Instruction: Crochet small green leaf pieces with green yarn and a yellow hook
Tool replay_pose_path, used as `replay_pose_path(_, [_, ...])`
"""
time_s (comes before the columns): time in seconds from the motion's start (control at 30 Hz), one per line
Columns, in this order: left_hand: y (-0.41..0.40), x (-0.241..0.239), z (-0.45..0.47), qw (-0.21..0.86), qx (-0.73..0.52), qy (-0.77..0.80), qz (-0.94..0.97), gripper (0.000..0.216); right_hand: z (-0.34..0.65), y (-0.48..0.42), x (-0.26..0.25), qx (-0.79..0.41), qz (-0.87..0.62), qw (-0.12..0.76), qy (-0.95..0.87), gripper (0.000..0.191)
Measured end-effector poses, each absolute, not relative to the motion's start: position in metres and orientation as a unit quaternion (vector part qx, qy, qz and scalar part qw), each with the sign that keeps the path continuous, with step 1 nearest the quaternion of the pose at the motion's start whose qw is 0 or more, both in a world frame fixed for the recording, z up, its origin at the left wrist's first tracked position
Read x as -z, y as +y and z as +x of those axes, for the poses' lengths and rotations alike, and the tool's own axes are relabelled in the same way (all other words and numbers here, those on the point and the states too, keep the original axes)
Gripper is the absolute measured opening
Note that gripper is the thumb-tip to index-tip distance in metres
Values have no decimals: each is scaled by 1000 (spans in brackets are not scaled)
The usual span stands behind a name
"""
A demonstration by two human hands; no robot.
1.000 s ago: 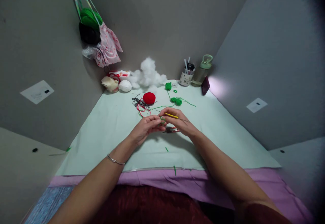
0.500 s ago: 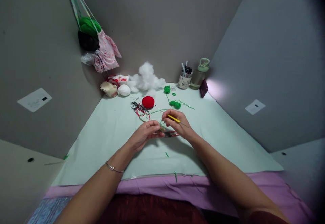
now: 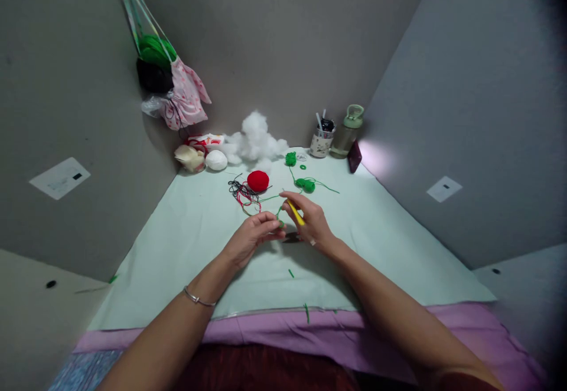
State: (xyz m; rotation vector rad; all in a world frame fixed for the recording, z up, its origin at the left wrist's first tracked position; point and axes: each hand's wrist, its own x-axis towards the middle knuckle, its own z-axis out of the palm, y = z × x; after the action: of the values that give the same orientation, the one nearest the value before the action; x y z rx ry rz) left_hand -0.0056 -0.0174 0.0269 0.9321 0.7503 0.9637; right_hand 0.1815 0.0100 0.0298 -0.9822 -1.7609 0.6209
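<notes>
My left hand (image 3: 257,231) is closed, its fingertips pinching a small piece of green yarn work (image 3: 281,224). A strand of green yarn (image 3: 278,211) rises from that piece toward my right hand (image 3: 312,220). My right hand is closed round the yellow handle of a crochet hook (image 3: 295,212), which slants up to the left. Below and between the hands lie thread snips (image 3: 291,238); their dark blades show, while the rest is hidden by my right hand. Beyond my hands are a green yarn bundle (image 3: 305,185) and a red yarn ball (image 3: 258,181).
Black and red yarn strands (image 3: 241,192) lie tangled left of the red ball. White stuffing (image 3: 257,140), a white ball (image 3: 217,160), a pen cup (image 3: 321,142), a bottle (image 3: 348,134) and a phone (image 3: 355,156) line the back. Green snippets (image 3: 291,273) lie near the front.
My right hand has turned, so the crochet hook's yellow handle now stands steeper and its shaft no longer lies across the wrist. My left hand stays nearly in place with the green piece.
</notes>
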Motion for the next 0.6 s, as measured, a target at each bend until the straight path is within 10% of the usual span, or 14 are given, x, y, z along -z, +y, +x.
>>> replay_pose_path(0.6, [-13, -16, -6, 564, -548, 430, 443, 21, 178, -1, -46, -483, -353, 526, -604, 21])
